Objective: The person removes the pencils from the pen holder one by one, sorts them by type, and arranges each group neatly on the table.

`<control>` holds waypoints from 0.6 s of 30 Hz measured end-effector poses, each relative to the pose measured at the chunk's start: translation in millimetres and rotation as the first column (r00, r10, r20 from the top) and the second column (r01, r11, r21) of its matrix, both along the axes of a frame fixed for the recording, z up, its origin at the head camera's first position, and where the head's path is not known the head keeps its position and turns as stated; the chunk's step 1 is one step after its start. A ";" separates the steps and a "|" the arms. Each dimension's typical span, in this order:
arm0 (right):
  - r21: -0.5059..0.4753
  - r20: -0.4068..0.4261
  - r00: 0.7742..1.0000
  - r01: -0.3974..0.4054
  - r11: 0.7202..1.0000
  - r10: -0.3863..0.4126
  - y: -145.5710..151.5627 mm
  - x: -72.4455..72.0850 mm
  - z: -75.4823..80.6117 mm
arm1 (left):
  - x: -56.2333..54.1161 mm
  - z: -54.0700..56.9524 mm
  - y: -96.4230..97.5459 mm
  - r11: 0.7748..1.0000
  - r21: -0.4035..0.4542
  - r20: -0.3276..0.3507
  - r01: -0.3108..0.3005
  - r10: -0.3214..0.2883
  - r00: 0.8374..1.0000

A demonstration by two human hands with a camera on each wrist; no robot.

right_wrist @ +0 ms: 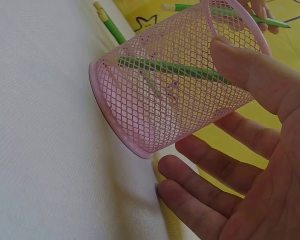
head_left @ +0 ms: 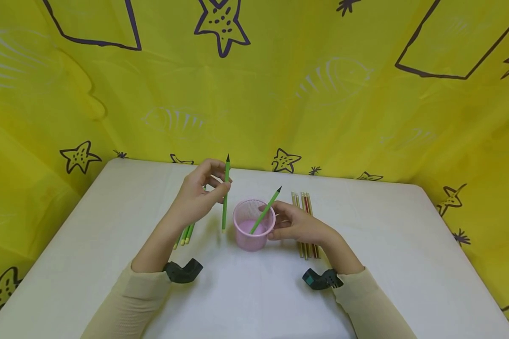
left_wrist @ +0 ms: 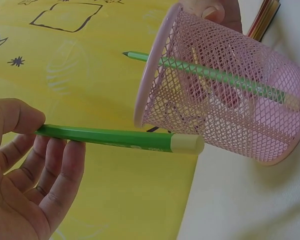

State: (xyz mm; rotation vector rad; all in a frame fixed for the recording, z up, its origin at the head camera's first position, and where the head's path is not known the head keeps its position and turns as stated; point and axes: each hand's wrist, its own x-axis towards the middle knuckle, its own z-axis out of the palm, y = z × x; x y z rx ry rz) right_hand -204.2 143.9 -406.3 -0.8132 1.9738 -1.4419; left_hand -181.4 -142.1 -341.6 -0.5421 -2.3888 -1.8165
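Note:
My left hand [head_left: 197, 200] pinches a green pencil [head_left: 225, 209] between thumb and fingers, left of a pink mesh pencil cup [head_left: 250, 244]. This pencil stands nearly upright, its black point up and its pale yellow end down, above the tabletop. Inside the cup leans another green pencil [head_left: 266, 211], point out over the rim; its lower end shows through the mesh in the left wrist view. My right hand [head_left: 301, 227] grips the cup from the right, with the thumb [right_wrist: 242, 62] across the wall near the rim. The other fingers curve around the cup's side.
Several green pencils [head_left: 189, 234] lie on the white table [head_left: 246, 296], partly hidden behind my left forearm. To the right, several gold and red pencils [head_left: 308, 205] lie side by side, partly under my right hand. A yellow patterned cloth [head_left: 254, 94] hangs behind the table.

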 end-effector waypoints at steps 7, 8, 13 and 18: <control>-0.013 -0.007 1.000 -0.005 1.000 0.005 -0.2 -0.3 0.6 | -2.7 -1.5 -4.5 0.999 -0.046 0.012 -0.022 0.022 1.000; -0.016 -0.006 1.000 -0.007 1.000 0.006 -0.3 -0.2 0.8 | -3.3 -1.9 -5.5 0.998 -0.052 0.016 -0.025 0.026 1.000; -0.018 -0.003 1.000 -0.004 1.000 0.004 -0.7 0.3 1.1 | -7.7 -5.3 -11.0 0.995 -0.091 0.036 -0.029 0.032 0.999; -0.018 0.003 1.000 -0.004 1.000 0.004 -0.4 0.2 0.0 | -12.8 -11.9 -16.3 0.988 -0.151 0.061 -0.018 0.028 0.998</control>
